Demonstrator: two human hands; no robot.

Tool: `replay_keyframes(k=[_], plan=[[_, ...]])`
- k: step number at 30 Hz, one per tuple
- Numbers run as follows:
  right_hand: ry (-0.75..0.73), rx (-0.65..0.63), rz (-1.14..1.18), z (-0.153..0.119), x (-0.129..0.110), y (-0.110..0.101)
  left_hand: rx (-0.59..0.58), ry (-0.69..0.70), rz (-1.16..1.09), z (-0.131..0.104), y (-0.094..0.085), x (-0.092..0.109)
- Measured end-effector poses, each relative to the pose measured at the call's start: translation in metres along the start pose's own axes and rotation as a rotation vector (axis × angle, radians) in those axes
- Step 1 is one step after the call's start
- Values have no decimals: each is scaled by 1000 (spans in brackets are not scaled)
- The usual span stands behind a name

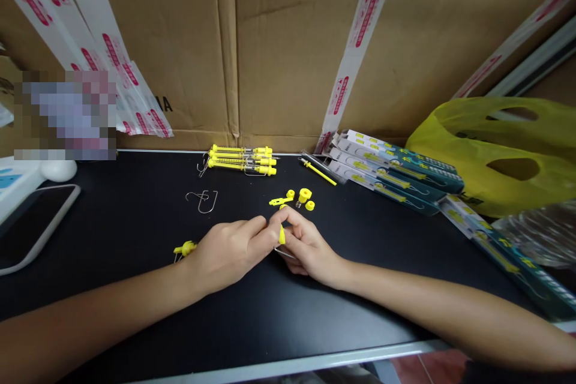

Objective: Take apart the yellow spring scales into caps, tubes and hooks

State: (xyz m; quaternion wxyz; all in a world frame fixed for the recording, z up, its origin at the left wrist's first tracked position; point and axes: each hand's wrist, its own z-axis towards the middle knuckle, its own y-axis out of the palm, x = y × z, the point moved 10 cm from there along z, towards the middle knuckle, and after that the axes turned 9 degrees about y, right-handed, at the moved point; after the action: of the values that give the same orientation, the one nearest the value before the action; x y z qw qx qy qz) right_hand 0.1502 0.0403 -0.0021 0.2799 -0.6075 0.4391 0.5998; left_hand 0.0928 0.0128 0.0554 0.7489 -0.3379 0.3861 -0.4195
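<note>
My left hand [234,251] is closed around a yellow plastic hook device, most of it hidden in the grip. One yellow end [185,248] with thin wire sticks out beyond the wrist. My right hand [312,247] meets the left at the other end, where its fingers pinch a yellow tip [282,234]. A bent metal wire [284,253] passes under the right fingers. Just beyond the hands lie small loose yellow parts: a hexagonal cap [305,195], a ring [310,206] and a flat slotted piece [281,201]. Loose wire hooks [207,201] rest to the left.
Several assembled yellow hook devices [240,161] lie by the cardboard [292,54]. A thin yellow rod [319,172] sits near printed boxes [391,171] on the right, beside a yellow plastic bag [450,132]. A phone [36,222] lies on the left of the black table [315,324].
</note>
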Motion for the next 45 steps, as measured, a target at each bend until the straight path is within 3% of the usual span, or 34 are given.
replay_keyframes(k=[13,22,32,37,40,42,45], plan=[[-47,96,-73,-3,-2,-6,-30,-72,13,4,-2,-5],[11,72,-86,3,5,-7,-189,-221,-98,0,19,-25],[147,2,-292,6,7,-11,-199,-149,-22,-7,23,-25],[131,-28,-686,2,-9,-28,-205,-91,42,-8,27,-20],[24,129,-861,3,-43,-43,-205,-99,-2,-8,29,-20],[-62,196,-876,11,-65,-41,-191,-110,-35,-7,28,-20],[-122,185,-916,40,-79,-18,-161,-111,-87,-7,27,-19]])
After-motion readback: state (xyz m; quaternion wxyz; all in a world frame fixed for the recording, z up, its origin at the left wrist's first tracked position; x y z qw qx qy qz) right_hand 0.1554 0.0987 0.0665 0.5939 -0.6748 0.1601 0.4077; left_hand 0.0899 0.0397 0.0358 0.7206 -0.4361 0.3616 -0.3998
